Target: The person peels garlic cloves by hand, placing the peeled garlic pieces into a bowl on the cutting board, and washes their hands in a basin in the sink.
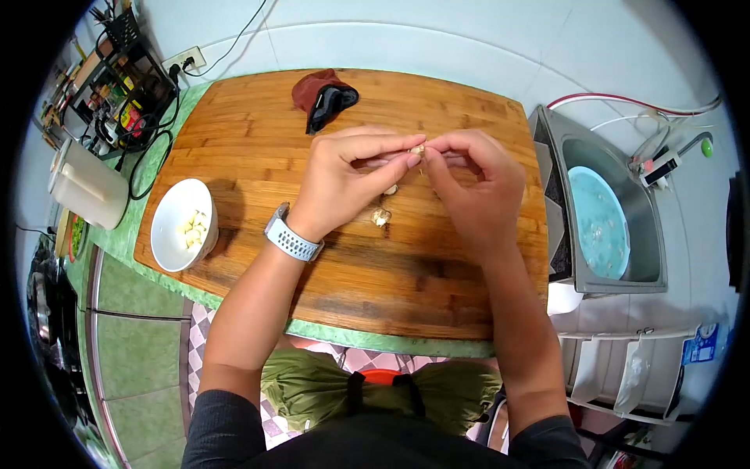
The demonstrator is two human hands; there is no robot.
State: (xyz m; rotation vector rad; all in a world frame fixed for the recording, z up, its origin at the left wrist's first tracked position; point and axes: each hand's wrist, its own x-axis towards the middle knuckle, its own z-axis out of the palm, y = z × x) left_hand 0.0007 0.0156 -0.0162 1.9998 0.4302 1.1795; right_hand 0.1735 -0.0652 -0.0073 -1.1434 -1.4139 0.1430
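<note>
Over the wooden board, both hands meet fingertip to fingertip around a small garlic clove, mostly covered by the fingers. My left hand, with a watch on a pale strap at the wrist, pinches it from one side. From the other side, my right hand grips it between thumb and fingers. A garlic clove lies on the board below the hands, and another pale piece shows partly beneath my left hand. Several peeled cloves sit in a white bowl at the board's left.
A dark red and black cloth item lies at the board's back edge. To the right is a metal sink holding a light blue basin. A plastic jug and a black rack with bottles stand left.
</note>
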